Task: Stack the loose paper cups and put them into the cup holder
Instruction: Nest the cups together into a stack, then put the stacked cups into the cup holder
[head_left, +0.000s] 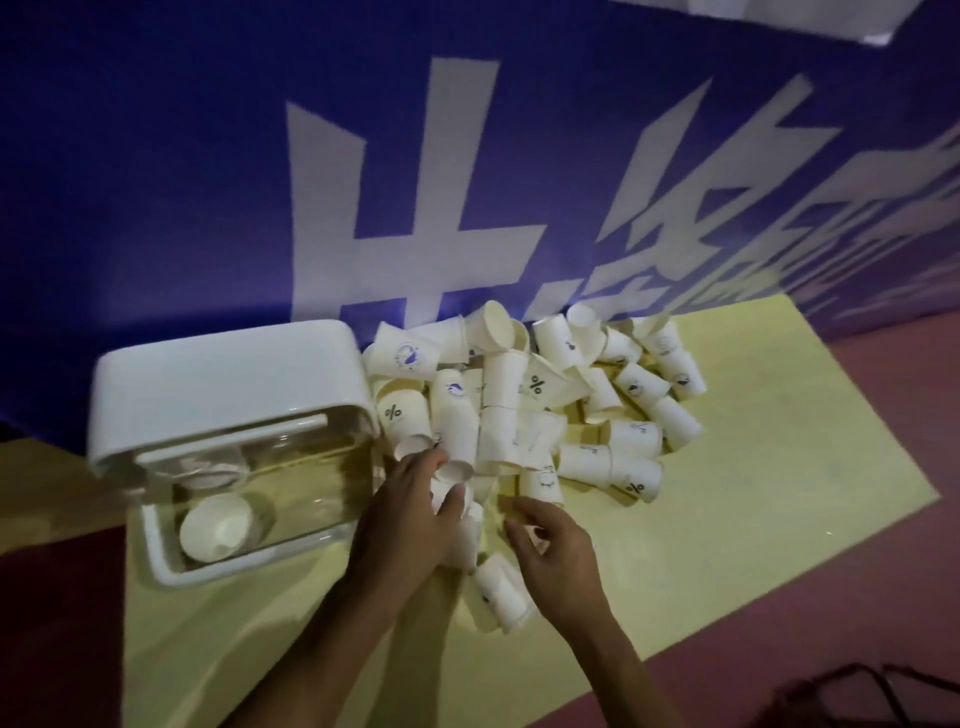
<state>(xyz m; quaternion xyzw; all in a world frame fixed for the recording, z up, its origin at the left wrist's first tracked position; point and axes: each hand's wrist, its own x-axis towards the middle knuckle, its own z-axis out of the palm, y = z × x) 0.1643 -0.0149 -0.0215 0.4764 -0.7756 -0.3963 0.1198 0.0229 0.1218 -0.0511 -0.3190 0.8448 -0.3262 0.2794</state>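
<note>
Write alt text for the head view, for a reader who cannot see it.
The left hand grips a short stack of cups at the near edge of a pile of loose paper cups on a yellow mat, the right hand beside it. A white cup holder with a clear front stands left, a cup inside; blue banner behind.

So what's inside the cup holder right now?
Through the clear wall of the cup holder, one white paper cup shows at its near left corner. A second pale round shape above it may be another cup or a reflection. The white lid hides the far part.
</note>
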